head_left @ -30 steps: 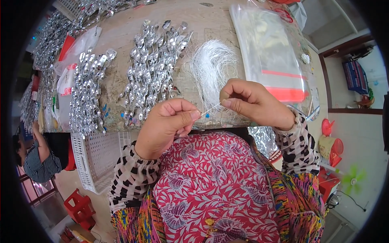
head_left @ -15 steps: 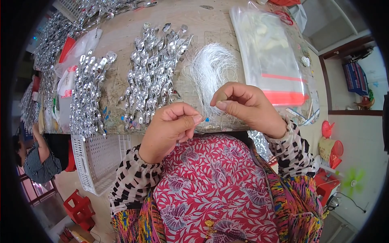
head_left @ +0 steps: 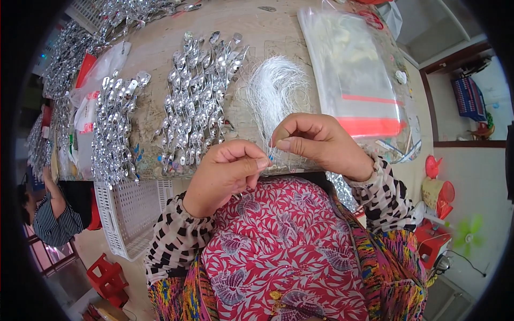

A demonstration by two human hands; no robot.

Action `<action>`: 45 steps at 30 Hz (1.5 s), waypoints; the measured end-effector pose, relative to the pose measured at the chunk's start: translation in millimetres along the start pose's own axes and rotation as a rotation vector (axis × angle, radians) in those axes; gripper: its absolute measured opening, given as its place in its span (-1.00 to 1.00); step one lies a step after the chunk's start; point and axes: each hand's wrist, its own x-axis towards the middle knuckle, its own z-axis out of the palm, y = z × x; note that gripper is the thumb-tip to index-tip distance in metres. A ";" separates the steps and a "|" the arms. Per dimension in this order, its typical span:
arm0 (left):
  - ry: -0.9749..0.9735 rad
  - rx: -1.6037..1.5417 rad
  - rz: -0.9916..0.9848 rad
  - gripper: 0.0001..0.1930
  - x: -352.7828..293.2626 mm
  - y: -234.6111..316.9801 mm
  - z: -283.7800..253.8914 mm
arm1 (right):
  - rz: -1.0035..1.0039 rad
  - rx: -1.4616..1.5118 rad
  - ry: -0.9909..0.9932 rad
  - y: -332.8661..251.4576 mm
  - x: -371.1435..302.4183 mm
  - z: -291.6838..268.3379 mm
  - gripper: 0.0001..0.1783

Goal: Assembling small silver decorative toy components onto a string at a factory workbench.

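White threads (head_left: 277,80) (loosely bundled) lie beyond the right hand (head_left: 319,142).

Bright, even light | foil strands (head_left: 195,101) glinting | fan (head_left: 469,238) blurred | dark curved rim

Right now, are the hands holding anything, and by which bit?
Can't tell: left hand and right hand look pinched, but anything there is too fine to see.

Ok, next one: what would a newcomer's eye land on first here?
Most likely the shiny silver strands, spread on the worktable left of centre. Next, the white thread bundle just beyond the right grip. The red floral-patterned garment also stands out, filling the lower middle.
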 end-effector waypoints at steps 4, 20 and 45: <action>-0.021 -0.019 -0.066 -0.91 -0.4 4.0 0.8 | 0.019 0.028 -0.032 4.1 1.7 -2.7 -0.91; -0.076 -0.034 -0.026 -0.92 0.8 0.9 -2.5 | 0.226 0.301 -0.040 8.2 3.7 -0.1 -0.87; -0.004 0.275 0.087 -0.94 0.9 -6.2 -4.1 | 0.266 0.348 -0.033 18.6 0.9 -3.0 -0.86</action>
